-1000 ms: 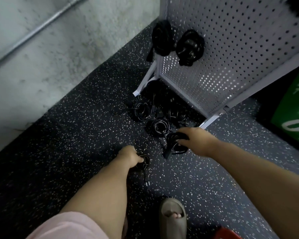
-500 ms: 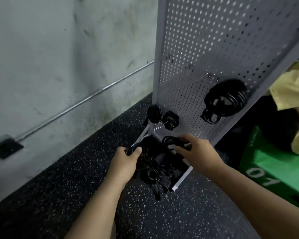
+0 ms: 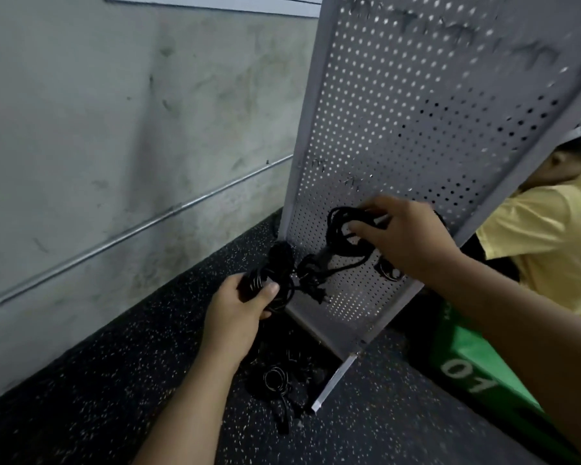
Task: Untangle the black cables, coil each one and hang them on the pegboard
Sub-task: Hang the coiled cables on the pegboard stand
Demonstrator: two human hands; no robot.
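Left hand [image 3: 237,308] gripped a coiled cable [image 3: 255,282] at 7 o'clock of the pegboard [image 3: 399,112]. Right hand [image 3: 410,239] pinched another coil [image 3: 337,223] against the board. Loose cables [image 3: 275,380] lay on the floor [image 3: 131,380] at 6 o'clock.

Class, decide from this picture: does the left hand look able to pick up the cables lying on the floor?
Probably not yet. The left hand grips a cable bundle, so its fingers are taken. The floor cables lie close below it with nothing between, so reach itself looks open.
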